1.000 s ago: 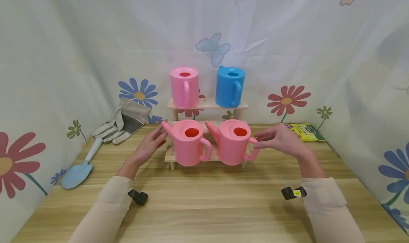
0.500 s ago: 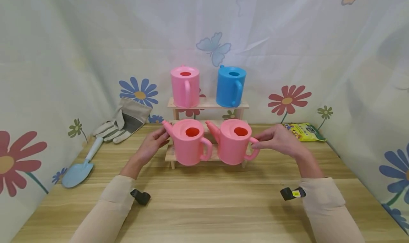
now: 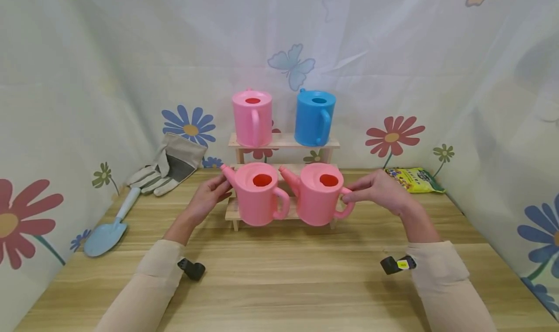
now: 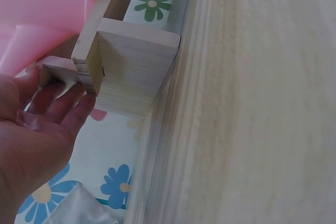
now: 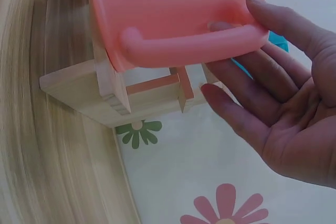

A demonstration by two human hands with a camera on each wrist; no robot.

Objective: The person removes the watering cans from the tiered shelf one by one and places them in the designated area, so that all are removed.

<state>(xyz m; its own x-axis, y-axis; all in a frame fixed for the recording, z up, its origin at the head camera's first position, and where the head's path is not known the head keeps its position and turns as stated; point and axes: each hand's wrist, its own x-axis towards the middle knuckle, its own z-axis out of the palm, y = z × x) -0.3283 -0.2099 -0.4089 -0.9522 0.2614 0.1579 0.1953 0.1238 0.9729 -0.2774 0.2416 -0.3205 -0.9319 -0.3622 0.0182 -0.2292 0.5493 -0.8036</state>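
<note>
Two pink watering cans, the left one (image 3: pixel 254 207) and the right one (image 3: pixel 315 207), stand side by side on the low tier of a wooden step stand (image 3: pixel 284 140), spouts to the left. My right hand (image 3: pixel 384 192) pinches the top of the right can's handle (image 5: pixel 194 48), thumb above and fingers beneath. At the stand's left end, my left hand (image 3: pixel 204 201) holds the end of a middle board (image 4: pixel 60 67), thumb and curled fingers about it. The left can's spout passes close to these fingertips. What the cans cover of the stand is hidden.
On the top tier stand another pink watering can (image 3: pixel 244 121) and a blue watering can (image 3: pixel 309 123). Work gloves (image 3: pixel 174 164) and a light blue trowel (image 3: pixel 105 237) lie at the left; a yellow packet (image 3: pixel 417 180) lies back right. A flowered curtain (image 3: pixel 349 41) surrounds the table.
My left hand has moved right and taken hold of the stand's end. My right hand has shifted very slightly left, still at the right can's handle.
</note>
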